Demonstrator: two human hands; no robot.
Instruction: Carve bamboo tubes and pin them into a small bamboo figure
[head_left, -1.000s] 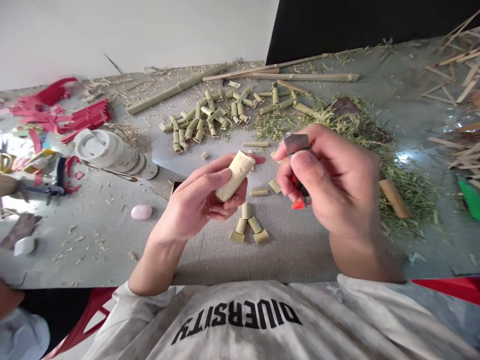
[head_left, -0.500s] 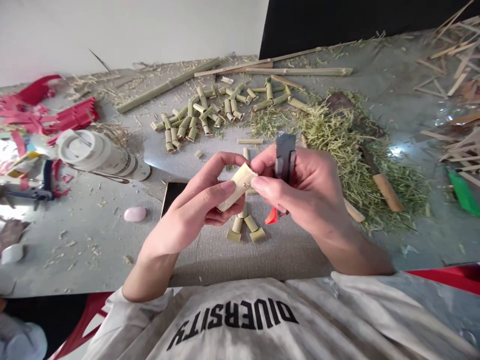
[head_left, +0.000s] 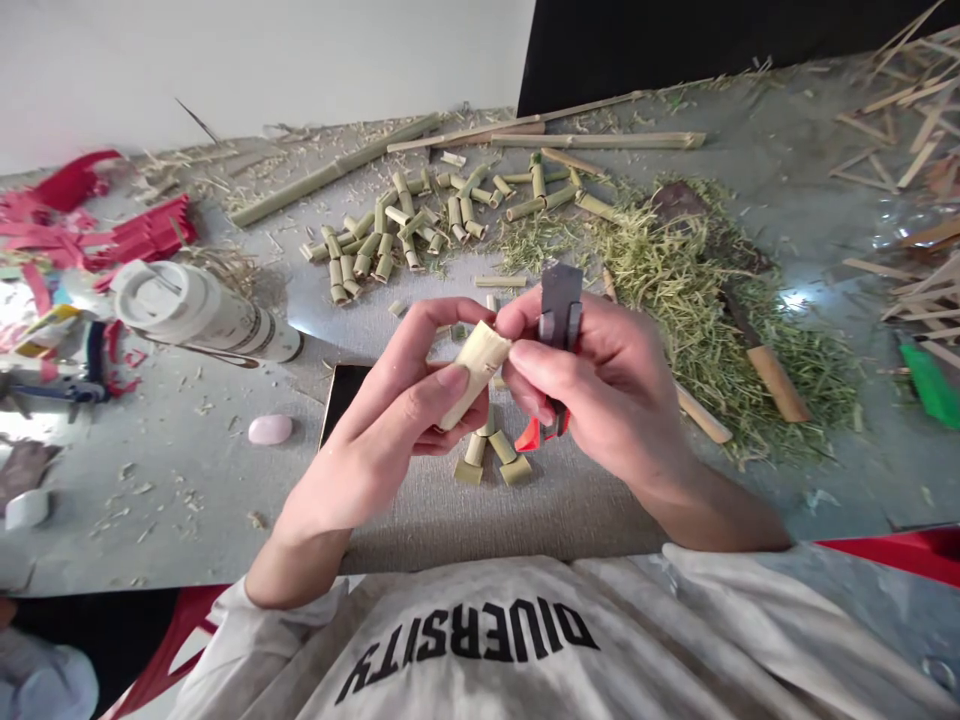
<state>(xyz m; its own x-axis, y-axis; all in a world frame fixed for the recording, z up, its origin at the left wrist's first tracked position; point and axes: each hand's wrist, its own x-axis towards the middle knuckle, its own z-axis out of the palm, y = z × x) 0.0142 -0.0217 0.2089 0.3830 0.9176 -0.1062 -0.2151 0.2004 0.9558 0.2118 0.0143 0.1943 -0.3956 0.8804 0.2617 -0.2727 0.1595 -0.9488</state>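
Observation:
My left hand (head_left: 390, 420) is closed around a short pale bamboo piece (head_left: 471, 372), held above the table. My right hand (head_left: 600, 385) grips a utility knife (head_left: 559, 310) with a grey blade end pointing up and a red-orange handle end (head_left: 529, 437) showing below the fingers. The right thumb and forefinger touch the top end of the bamboo piece. Under the hands lie a few cut bamboo segments (head_left: 491, 455) arranged on the grey mat (head_left: 585, 500).
A pile of short green bamboo tubes (head_left: 390, 235) and long stalks (head_left: 337, 170) lie at the back. Green shavings (head_left: 697, 300) and a wooden-handled tool (head_left: 772, 375) sit right. A white bottle (head_left: 195, 315), a phone (head_left: 341, 395), a pink stone (head_left: 270, 428) and red strips (head_left: 112, 225) are left.
My right hand with the knife moved left until it met the bamboo piece in my left hand. The knife turned so its blade end points up.

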